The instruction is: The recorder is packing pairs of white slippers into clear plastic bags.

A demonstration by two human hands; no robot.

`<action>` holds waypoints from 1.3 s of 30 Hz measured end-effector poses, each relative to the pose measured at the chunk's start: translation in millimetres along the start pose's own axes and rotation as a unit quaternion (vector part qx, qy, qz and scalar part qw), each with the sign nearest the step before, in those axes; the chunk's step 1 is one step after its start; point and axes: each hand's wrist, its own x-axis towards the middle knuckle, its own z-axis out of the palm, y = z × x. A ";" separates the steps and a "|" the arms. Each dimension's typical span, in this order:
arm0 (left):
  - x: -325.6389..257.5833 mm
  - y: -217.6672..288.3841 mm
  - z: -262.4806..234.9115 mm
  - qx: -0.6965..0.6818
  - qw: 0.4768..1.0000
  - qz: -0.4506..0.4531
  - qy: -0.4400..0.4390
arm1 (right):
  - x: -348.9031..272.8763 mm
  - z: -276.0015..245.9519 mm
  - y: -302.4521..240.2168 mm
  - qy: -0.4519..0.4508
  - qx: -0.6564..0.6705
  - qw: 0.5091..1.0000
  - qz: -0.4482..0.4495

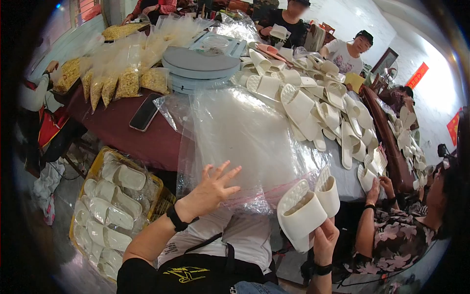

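Note:
My right hand (324, 240) pinches a pair of white slippers (302, 210) at their lower end, held up at the table's near edge. One slipper overlaps the other, and both have open toes and broad straps. My left hand (218, 183) has its fingers spread over the lower part of a stack of clear plastic bags (235, 127); whether it touches them I cannot tell. Pink lines run along the bags' near edge. Beyond the bags and to the right, loose white slippers (296, 110) lie heaped on the table.
A yellow crate (157, 182) of bagged slippers stands at lower left. On the table are a phone (145, 111), a round grey-topped stand (200, 61) and bags of yellow pieces (128, 81). At right, a co-worker's hands (374, 191) hold a slipper; other people are around the table.

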 end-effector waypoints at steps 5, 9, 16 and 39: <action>3.5 -0.2 -5.1 -0.001 0.998 -0.040 -0.038 | -5.4 -6.5 2.5 -0.002 0.003 1.000 0.023; 3.2 -1.9 -4.3 0.006 0.999 -0.041 -0.032 | -4.1 -5.5 8.7 0.005 0.003 1.000 -0.010; -3.3 -4.7 -3.2 0.004 0.999 -0.025 0.045 | -7.0 -6.9 14.3 -0.002 -0.006 1.000 -0.021; 15.7 19.5 -13.7 -0.141 0.971 -0.067 0.183 | -16.2 -2.3 -13.6 -0.186 -0.106 0.977 0.020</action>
